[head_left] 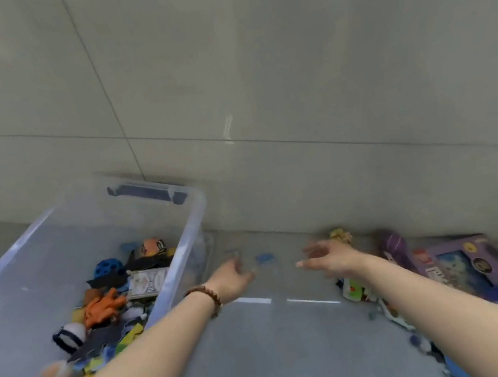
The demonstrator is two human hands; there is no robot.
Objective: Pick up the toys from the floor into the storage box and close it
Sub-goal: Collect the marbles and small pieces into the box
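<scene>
A clear plastic storage box [182, 251] stands open at the left, holding several toys such as an orange figure [103, 307], a blue holed ball [107, 269] and a card pack [147, 282]. My left hand [232, 277], with a bead bracelet at the wrist, reaches over the floor just right of the box, fingers loosely spread and holding nothing. My right hand [327, 256] is stretched out beside it, fingers relaxed and holding nothing. A small blue toy [265, 258] lies on the floor between the hands. A yellow toy [341, 235] sits just beyond my right hand.
A purple toy [394, 247] and a purple boxed game [462, 268] lie at the right by the wall. Small colourful toys [355, 292] are scattered under my right forearm. A grey tiled wall rises behind. The view is motion-blurred.
</scene>
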